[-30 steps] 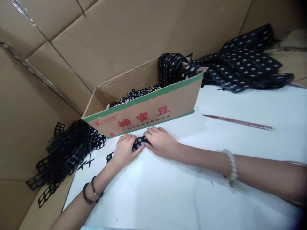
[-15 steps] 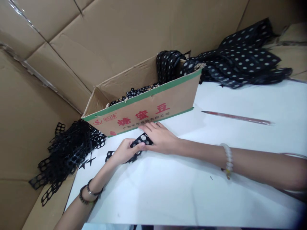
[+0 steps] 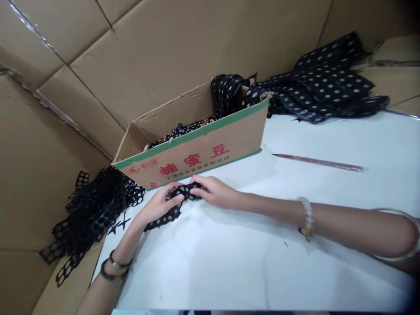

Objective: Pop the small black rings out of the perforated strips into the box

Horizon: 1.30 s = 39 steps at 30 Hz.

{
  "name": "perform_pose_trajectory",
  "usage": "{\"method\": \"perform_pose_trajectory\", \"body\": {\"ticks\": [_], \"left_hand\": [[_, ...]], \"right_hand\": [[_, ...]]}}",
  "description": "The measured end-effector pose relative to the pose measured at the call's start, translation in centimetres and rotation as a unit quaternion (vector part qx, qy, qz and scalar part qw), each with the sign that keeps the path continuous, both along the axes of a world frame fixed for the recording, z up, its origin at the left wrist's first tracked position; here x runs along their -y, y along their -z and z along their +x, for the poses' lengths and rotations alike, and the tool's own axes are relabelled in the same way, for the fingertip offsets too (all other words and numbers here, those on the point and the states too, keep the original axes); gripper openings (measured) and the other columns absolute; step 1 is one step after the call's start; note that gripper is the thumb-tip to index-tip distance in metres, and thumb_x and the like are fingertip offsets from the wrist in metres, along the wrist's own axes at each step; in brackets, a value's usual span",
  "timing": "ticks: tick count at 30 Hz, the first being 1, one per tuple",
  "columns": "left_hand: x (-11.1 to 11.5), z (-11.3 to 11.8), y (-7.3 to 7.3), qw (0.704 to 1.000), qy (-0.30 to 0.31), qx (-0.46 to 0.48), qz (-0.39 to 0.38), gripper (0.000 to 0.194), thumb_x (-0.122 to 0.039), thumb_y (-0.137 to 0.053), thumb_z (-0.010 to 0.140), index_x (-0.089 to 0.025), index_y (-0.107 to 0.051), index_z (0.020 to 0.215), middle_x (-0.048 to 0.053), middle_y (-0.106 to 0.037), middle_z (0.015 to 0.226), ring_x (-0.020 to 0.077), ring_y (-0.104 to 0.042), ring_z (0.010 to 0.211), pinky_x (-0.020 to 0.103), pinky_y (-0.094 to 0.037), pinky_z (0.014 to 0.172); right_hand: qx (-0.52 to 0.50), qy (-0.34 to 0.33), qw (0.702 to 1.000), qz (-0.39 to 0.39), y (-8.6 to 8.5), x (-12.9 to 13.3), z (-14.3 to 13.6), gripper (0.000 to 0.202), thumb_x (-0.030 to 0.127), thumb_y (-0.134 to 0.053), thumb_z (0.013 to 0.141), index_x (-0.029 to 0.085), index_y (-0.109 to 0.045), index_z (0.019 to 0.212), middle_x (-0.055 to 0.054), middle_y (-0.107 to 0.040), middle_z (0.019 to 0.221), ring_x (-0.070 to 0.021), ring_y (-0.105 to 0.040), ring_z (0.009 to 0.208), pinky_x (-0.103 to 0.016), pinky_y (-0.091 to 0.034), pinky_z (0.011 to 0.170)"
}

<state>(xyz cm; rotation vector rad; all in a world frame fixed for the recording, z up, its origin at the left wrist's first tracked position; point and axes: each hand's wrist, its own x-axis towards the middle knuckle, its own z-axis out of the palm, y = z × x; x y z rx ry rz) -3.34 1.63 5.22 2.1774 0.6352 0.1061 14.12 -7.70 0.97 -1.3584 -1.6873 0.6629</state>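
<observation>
A black strip with pale round dots (image 3: 169,216) is pinched between both hands just above the white table, close to the front of a cardboard box (image 3: 197,159). My left hand (image 3: 160,204) closes on it with thumb and fingers, and one end hangs down below that hand. My right hand (image 3: 213,191) grips the other end, its fingertips a short way from the left thumb. Inside the box lie many small black rings (image 3: 183,131). The fingers partly hide the middle of the strip.
Black sheets with pale dots (image 3: 315,87) drape over the box's right end onto the white table (image 3: 229,262). Black mesh offcuts full of round holes (image 3: 95,210) are heaped left of the box. A reddish pencil-like stick (image 3: 318,162) lies to the right. Cardboard walls (image 3: 197,48) stand behind.
My right hand has drawn back from flat over the strip to a pinch at its end. The strip now looks bent between the hands, and the view has shifted slightly.
</observation>
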Motion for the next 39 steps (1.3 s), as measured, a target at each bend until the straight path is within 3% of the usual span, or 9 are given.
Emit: {"method": "perform_pose_trajectory", "body": {"ticks": [5, 12, 17, 19, 27, 30, 34, 37, 39], "left_hand": [[1.6, 0.7, 0.3, 0.998, 0.049, 0.031, 0.005, 0.038, -0.039, -0.06, 0.07, -0.013, -0.053, 0.098, 0.005, -0.058, 0.093, 0.0175, -0.051, 0.086, 0.024, -0.04, 0.076], [1.8, 0.7, 1.2, 0.997, -0.001, -0.02, -0.075, 0.04, -0.045, -0.047, 0.079, -0.008, -0.062, 0.08, 0.001, -0.051, 0.059, 0.0075, -0.04, 0.051, 0.018, -0.033, 0.049], [2.4, 0.8, 1.8, 0.998, -0.015, 0.01, -0.067, 0.04, -0.043, -0.042, 0.082, -0.008, -0.061, 0.08, 0.004, -0.055, 0.064, 0.0088, -0.045, 0.055, 0.019, -0.037, 0.053], [2.6, 0.8, 2.0, 0.998, -0.015, 0.02, -0.063, 0.039, -0.043, -0.042, 0.082, -0.009, -0.06, 0.078, 0.003, -0.056, 0.064, 0.0088, -0.045, 0.055, 0.019, -0.037, 0.053], [3.7, 1.2, 1.7, 0.995, 0.059, 0.041, -0.065, 0.038, -0.042, -0.037, 0.084, -0.012, -0.056, 0.071, 0.006, -0.06, 0.074, 0.0139, -0.054, 0.072, 0.024, -0.042, 0.07], [3.6, 1.2, 2.2, 0.996, 0.053, 0.031, -0.064, 0.043, -0.046, -0.036, 0.083, -0.012, -0.056, 0.067, 0.006, -0.058, 0.07, 0.0137, -0.053, 0.068, 0.024, -0.042, 0.067], [3.0, 0.9, 3.0, 0.994, -0.038, 0.023, -0.097, 0.048, -0.055, -0.041, 0.077, -0.01, -0.057, 0.07, -0.001, -0.046, 0.052, 0.0072, -0.04, 0.045, 0.018, -0.033, 0.043], [2.8, 0.7, 3.2, 0.986, -0.051, 0.044, -0.151, 0.054, -0.062, -0.04, 0.073, -0.01, -0.056, 0.068, -0.003, -0.041, 0.048, 0.0052, -0.035, 0.038, 0.017, -0.028, 0.037], [2.9, 0.7, 3.0, 0.986, 0.005, 0.036, -0.161, 0.054, -0.061, -0.042, 0.073, -0.01, -0.057, 0.067, -0.001, -0.045, 0.051, 0.0057, -0.038, 0.041, 0.017, -0.031, 0.039]], "right_hand": [[0.0, -0.051, 0.997, 0.064, 0.1, 0.8, -1.3, 0.013, 0.024, -0.039, 0.085, 0.018, -0.046, 0.093, -0.001, -0.057, 0.083, -0.0109, -0.051, 0.071, -0.021, -0.035, 0.062], [-0.019, 0.004, 0.999, 0.047, 0.2, 1.0, -1.3, 0.017, 0.024, -0.037, 0.085, 0.019, -0.033, 0.101, 0.003, -0.05, 0.069, -0.0093, -0.046, 0.058, -0.02, -0.034, 0.056], [0.186, 0.1, 0.972, 0.104, 0.0, 1.1, -1.2, 0.017, 0.031, -0.038, 0.086, 0.017, -0.042, 0.078, -0.005, -0.048, 0.085, -0.014, -0.045, 0.076, -0.023, -0.032, 0.059], [0.213, 0.086, 0.969, 0.096, 0.1, 1.0, -1.2, 0.024, 0.034, -0.032, 0.088, 0.016, -0.043, 0.075, -0.005, -0.049, 0.084, -0.014, -0.045, 0.077, -0.024, -0.031, 0.06], [0.07, -0.026, 0.997, -0.015, -0.2, 1.4, -1.3, 0.045, 0.038, -0.018, 0.092, 0.016, -0.046, 0.065, 0.002, -0.057, 0.056, -0.0091, -0.048, 0.057, -0.021, -0.028, 0.055], [0.192, 0.037, 0.98, 0.025, -0.1, 1.0, -0.9, 0.042, 0.033, -0.022, 0.091, 0.016, -0.051, 0.066, 0.0, -0.056, 0.058, -0.0105, -0.046, 0.054, -0.023, -0.023, 0.051], [0.287, 0.113, 0.946, 0.097, -0.2, 0.1, -0.4, 0.046, 0.037, -0.021, 0.091, 0.015, -0.055, 0.07, -0.003, -0.056, 0.062, -0.0116, -0.046, 0.055, -0.024, -0.021, 0.051], [0.325, 0.108, 0.92, 0.189, -2.3, 0.1, 0.6, 0.055, 0.043, -0.016, 0.091, 0.014, -0.056, 0.067, -0.005, -0.054, 0.059, -0.0124, -0.046, 0.056, -0.025, -0.024, 0.051], [0.326, 0.139, 0.898, 0.261, -5.1, 0.5, 2.1, 0.058, 0.044, -0.013, 0.091, 0.013, -0.056, 0.066, -0.005, -0.052, 0.057, -0.0124, -0.046, 0.056, -0.025, -0.026, 0.052]]}}
